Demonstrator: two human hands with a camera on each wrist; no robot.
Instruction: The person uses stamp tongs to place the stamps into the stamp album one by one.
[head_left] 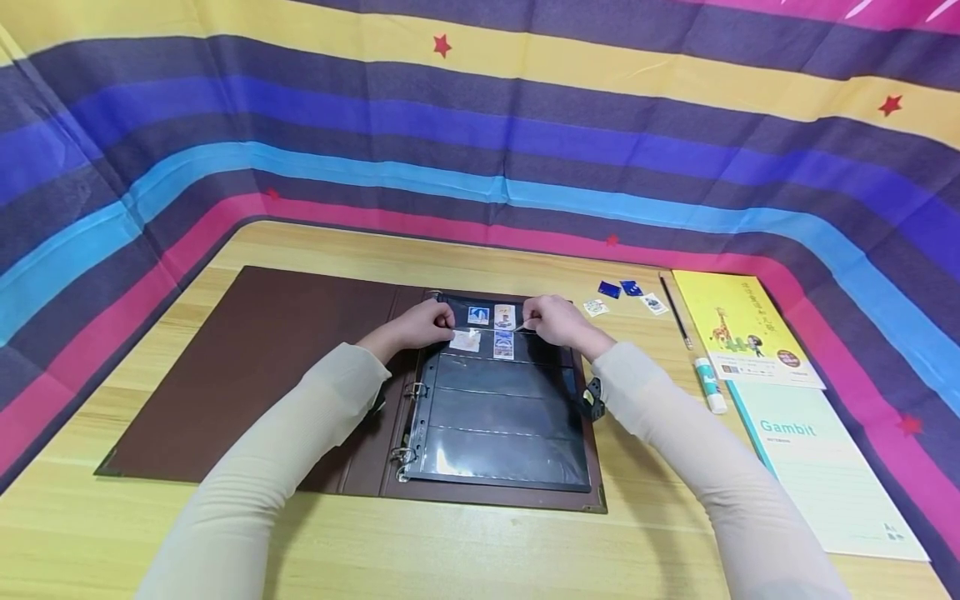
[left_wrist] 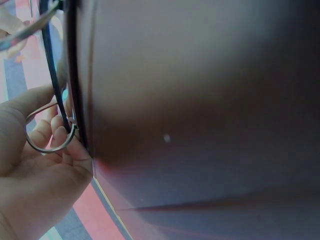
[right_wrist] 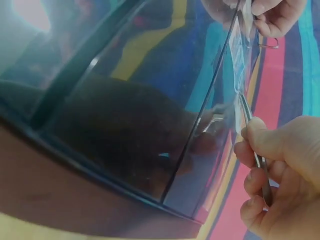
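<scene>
"What is on the counter (head_left: 420, 550)?"

"A brown ring binder (head_left: 300, 350), lying open. On its right cover is a black page (head_left: 502, 412) with rows of clear pockets (head_left: 510, 379), held along its left edge by metal rings (head_left: 416, 390)."

"What does the page hold?"

"Four stamps, close to its far edge. On the left, a blue-and-white stamp (head_left: 478, 316) is above a pale stamp (head_left: 466, 340); beside them, a tall stamp (head_left: 505, 314) is above a blue stamp (head_left: 503, 346)."

"Who is handling it?"

"A person in pale sleeves (head_left: 247, 475). The left hand (head_left: 420, 325) is nearly closed, thumb and fingertips pinching a clear pocket at the page's left side, beside the pale stamp. The right hand (head_left: 558, 321) has its fingers curled round metal tweezers (right_wrist: 247, 111), their tips at the right side of the tall and blue stamps. Whether the tips grip a stamp or only film, I cannot tell."

"And around the binder?"

"Past its far right corner lie two dark blue loose stamps (head_left: 609, 289) and two pale loose stamps (head_left: 653, 303). Next come a pencil (head_left: 675, 308) and a glue stick (head_left: 710, 386). Along the counter's right edge lie a yellow booklet (head_left: 738, 321) and a notebook (head_left: 817, 475) marked 'Gambit'. A striped cloth (head_left: 450, 108) hangs beyond the far edge."
</scene>
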